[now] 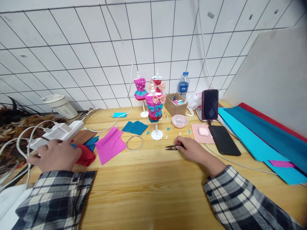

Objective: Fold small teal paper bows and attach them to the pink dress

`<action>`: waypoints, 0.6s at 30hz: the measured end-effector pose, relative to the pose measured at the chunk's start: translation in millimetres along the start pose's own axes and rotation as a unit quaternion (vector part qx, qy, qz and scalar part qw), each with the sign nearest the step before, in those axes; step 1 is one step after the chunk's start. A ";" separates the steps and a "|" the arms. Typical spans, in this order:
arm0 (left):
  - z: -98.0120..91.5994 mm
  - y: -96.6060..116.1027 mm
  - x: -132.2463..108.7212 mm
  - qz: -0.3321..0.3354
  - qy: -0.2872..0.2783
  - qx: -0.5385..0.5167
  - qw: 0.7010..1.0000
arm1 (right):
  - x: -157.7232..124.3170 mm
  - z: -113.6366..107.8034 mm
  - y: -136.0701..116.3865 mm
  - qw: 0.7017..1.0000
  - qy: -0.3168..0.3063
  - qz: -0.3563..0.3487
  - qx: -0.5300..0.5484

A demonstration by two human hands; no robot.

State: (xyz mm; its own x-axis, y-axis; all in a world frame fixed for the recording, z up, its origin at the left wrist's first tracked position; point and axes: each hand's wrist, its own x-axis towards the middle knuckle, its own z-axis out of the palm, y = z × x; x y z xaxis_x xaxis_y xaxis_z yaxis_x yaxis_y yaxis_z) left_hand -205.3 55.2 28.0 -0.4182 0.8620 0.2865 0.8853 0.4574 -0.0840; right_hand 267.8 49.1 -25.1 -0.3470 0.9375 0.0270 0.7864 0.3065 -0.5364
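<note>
On the right, my right hand (188, 148) is closed around black thread snips (170, 148), their blades pointing left just above or on the wooden table. My left hand (56, 155) reaches over the far left, fingers spread, beside a white power strip (63, 131) and against crumpled red fabric (85, 155). A small blue bit shows by its fingers; whether it is gripped is unclear. Brown and teal pieces lie behind the red one. Nearby are magenta fabric (110, 144), teal fabric (135, 127) and a thin ring (134, 143). A small dress form (154, 110) wears a magenta dress with bows.
Two more dressed forms stand behind. A cardboard box (176, 108), pink bowl (179, 120) and water bottle (183, 84) are at the back. Rightward lie a propped phone (210, 104), a black phone (224, 140) and folded fabric sheets (259, 134). White cables cross the table.
</note>
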 end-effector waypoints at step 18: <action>26.9 121.3 113.6 0.296 -0.048 -0.057 0.952 | 23.7 -0.7 2.3 0.998 0.002 0.054 -0.029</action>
State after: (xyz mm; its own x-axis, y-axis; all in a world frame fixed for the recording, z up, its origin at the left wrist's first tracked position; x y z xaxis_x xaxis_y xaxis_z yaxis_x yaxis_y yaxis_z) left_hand -150.9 214.4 24.6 0.1492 0.9799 0.1327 0.9857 -0.1367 -0.0983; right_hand 261.7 72.1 -25.1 -0.2569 0.9661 -0.0238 0.8467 0.2132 -0.4875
